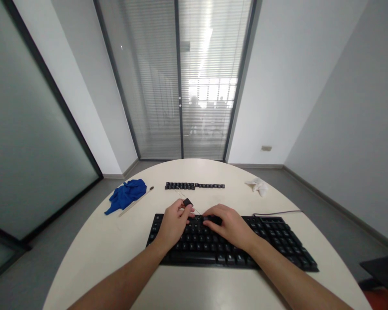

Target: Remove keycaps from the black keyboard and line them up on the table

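A round, cream-coloured tabletop fills the lower view. On its near half lies a long black plastic keyboard, its long axis running left to right across the person's front, the number pad at the right end. A crumpled royal-blue cloth sits beyond its left end.

Both bare hands reach over the keyboard from the near side to its far rows, left of its middle. The right hand is bent, thumb and fingers drawn close together at the far edge; whether they pinch anything I cannot tell. The left hand grips a small black block between thumb and fingers, just above that edge.

A slim pale wooden stick with a dark tip lies slantwise beside the cloth, and a crumpled white tissue lies far to the right. Past the hands, small black square keycaps stand in rows parallel to the keyboard.

From the black block, a thin metal wire slants down and rightward to the far rows, its lower end nearer the right fingertips than the left.
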Demonstrator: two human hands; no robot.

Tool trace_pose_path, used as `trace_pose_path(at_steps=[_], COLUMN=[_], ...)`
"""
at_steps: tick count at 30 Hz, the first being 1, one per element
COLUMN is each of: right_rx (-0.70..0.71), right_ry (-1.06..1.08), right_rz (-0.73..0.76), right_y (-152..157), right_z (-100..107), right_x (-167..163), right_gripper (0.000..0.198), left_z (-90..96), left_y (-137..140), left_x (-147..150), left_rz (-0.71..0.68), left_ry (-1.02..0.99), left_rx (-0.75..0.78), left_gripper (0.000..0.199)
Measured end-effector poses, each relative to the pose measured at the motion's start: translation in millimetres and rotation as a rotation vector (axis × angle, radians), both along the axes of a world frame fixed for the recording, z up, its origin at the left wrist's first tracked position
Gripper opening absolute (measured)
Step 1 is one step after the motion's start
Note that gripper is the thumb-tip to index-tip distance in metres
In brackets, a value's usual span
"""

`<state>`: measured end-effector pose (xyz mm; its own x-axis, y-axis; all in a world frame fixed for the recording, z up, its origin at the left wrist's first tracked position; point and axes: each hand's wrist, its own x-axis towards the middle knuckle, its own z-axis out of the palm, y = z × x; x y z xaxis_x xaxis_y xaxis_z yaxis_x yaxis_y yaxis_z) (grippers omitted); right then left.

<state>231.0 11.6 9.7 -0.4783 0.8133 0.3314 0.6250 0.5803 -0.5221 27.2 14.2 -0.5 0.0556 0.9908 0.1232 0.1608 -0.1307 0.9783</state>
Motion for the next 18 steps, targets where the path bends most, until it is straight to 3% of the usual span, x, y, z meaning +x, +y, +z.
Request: trace_pose_path(at_steps=[7, 12, 18], right_rx=[-0.102, -0.204, -0.231], right_ry=[0.066, 0.134, 0.161], right_rz=[-0.161, -0.153, -0.108], right_y=[9.5, 14.1, 14.2], right_z=[-8.7, -12.6, -8.9], right_x=[2.5, 4.5, 5.2], right_gripper=[0.017, 0.019, 0.023], left_z=[1.8, 1.7, 1.6], left_y=[-1.3, -0.9, -0.5], left_x=[-0.2, 0.1, 0.1], left_rz=[-0.007, -0.009, -0.007], left_ry=[0.027, 0.015, 0.015], left_rx=[0.002, 0.0, -0.008], left_gripper=[0.024, 0.025, 0.023])
